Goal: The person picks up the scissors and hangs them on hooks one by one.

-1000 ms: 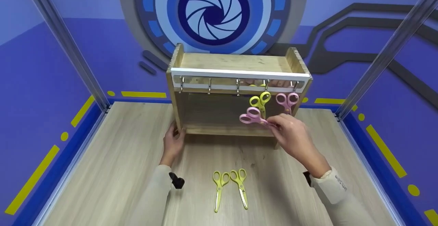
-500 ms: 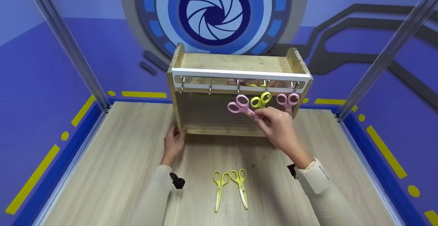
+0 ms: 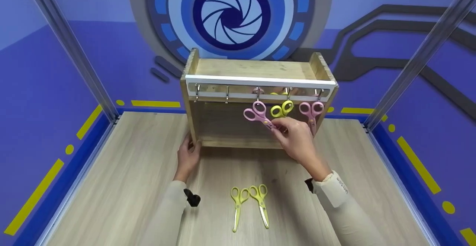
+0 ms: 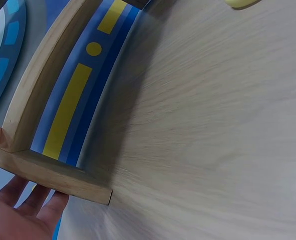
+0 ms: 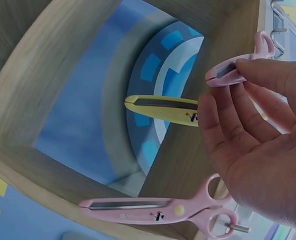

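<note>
In the head view my right hand (image 3: 297,140) pinches pink scissors (image 3: 256,114) by the blade end. Their loops point up and left, the upper loop just under the middle hook (image 3: 258,93); whether they touch I cannot tell. In the right wrist view thumb and fingers hold these scissors (image 5: 230,72) near the blades. Yellow scissors (image 3: 282,109) hang on the hook to the right, partly hidden by my hand. Other pink scissors (image 3: 311,112) hang on the rightmost hook. My left hand (image 3: 188,159) grips the lower left side of the wooden shelf (image 3: 238,142), thumb in front, fingers behind.
Two yellow scissors, one on the left (image 3: 237,205) and one on the right (image 3: 261,203), lie on the table (image 3: 148,186) before the shelf. Two hooks on the left of the white rail (image 3: 223,78) carry nothing. Blue patterned walls (image 3: 41,101) stand behind and beside.
My right hand has moved left and slightly up, carrying the pink scissors from in front of the hanging yellow pair to beneath the middle hook. My left hand stays on the shelf.
</note>
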`<state>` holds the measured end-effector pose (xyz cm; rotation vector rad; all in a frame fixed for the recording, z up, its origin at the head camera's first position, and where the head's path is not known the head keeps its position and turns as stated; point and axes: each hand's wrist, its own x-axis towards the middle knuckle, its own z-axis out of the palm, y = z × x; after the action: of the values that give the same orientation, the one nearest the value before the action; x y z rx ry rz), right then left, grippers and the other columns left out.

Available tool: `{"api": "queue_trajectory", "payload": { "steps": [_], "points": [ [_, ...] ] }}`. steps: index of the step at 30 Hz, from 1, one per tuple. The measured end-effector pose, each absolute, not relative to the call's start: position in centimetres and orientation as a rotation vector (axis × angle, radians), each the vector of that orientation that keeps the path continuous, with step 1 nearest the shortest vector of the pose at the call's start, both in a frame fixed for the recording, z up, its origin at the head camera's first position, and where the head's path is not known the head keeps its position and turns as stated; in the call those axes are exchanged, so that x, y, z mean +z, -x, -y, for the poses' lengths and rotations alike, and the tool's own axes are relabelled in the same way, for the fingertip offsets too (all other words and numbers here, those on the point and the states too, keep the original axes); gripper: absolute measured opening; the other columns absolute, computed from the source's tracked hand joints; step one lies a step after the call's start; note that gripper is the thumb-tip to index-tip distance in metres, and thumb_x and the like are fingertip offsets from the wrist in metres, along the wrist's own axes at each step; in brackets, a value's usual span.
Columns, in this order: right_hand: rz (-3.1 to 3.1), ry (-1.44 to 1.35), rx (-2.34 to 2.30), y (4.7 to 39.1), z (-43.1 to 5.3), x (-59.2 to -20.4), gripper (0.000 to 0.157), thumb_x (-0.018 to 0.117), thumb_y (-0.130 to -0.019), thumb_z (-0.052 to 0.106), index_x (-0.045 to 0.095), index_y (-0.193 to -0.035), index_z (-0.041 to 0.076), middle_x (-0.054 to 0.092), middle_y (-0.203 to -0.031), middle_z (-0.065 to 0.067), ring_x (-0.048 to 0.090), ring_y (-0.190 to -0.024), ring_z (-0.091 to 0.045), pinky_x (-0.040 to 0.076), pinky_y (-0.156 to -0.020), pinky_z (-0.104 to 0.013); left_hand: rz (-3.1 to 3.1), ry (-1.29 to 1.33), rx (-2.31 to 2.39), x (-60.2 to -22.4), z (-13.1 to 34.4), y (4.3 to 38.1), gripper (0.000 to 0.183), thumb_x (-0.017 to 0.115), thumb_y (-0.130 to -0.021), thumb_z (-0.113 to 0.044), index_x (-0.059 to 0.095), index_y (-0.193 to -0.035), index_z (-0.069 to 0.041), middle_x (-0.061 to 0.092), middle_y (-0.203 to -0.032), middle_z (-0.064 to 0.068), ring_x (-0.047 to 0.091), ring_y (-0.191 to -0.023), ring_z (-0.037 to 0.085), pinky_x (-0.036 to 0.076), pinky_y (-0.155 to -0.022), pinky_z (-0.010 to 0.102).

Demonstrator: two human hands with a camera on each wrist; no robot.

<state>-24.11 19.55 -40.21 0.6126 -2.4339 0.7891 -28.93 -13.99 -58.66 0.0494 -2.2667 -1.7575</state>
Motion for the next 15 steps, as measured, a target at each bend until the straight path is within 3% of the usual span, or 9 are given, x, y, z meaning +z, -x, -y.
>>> {"api": "queue_trajectory", "payload": {
  "steps": [15],
  "points": [
    [2.391, -0.586, 0.871, 24.7, -18.8, -41.6, 0.012, 0.08, -0.089, 0.006, 0.077, -0.101, 0.005, 0.073, -0.087, -0.005, 0.066, -0.076, -0.016, 0.059, -0.067, -0.035, 2.263, -0.053, -1.769, -58.5, 14.0, 28.8, 0.058, 0.056, -0.107, -0.015, 0.034, -0.159, -0.005, 0.048, -0.149, 0.028, 0.051, -0.136, 0.042, 0.048, -0.109, 0.049]
  ]
}}
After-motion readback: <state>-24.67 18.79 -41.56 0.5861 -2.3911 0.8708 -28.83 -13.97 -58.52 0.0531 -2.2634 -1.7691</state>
